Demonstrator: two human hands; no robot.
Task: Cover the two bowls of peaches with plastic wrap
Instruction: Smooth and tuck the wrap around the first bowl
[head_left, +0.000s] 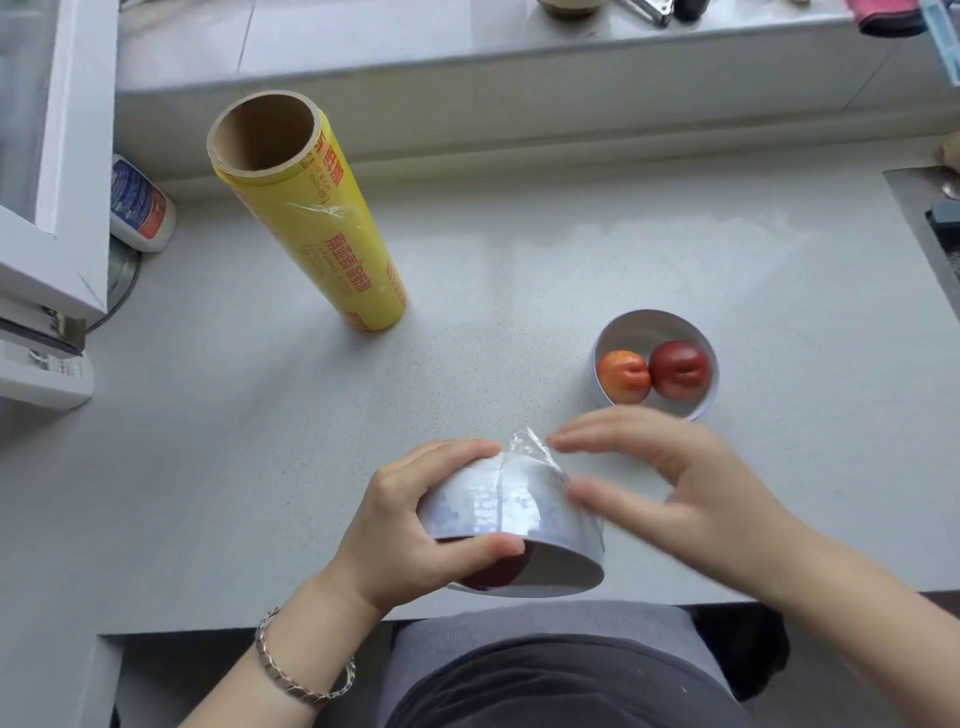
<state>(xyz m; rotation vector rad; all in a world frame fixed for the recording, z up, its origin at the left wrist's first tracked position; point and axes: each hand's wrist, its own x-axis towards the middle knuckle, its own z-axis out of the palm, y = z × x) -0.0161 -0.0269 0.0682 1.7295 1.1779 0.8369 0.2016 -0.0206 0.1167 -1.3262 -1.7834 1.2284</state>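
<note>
**Q:** Why is the near bowl (519, 514) tipped over like that, right at the near edge of the tabletop (467, 338)?

**A:** My guess is it's so they can get at the side and underside. The left hand (415, 519) has its fingers (457, 452) curled over the wall and its thumb hooked at the rim, so the mouth tilts toward the person. The plastic wrap (530, 447) runs up the outside and bunches into a little flap at the top. The right hand (675, 483) is on the bowl's right side with its fingers straight and holding nothing. It looks like it's smoothing the film down, but it's blurry, so I can't tell how much it's touching.

**Q:** Anything in it?

**A:** One dark red peach (493, 571) shows at the mouth. I can't see if there's more.

**Q:** And the other one?

**A:** The far bowl (649, 319) sits upright a bit further back on the right. It has an orange peach (623, 376) and a red peach (679, 369) side by side, with no film on it that I can see. So I'd say it's roughly half done. The roll (311, 223) stands on end, far left, well apart from both bowls and probably parked there until it's needed again.
</note>
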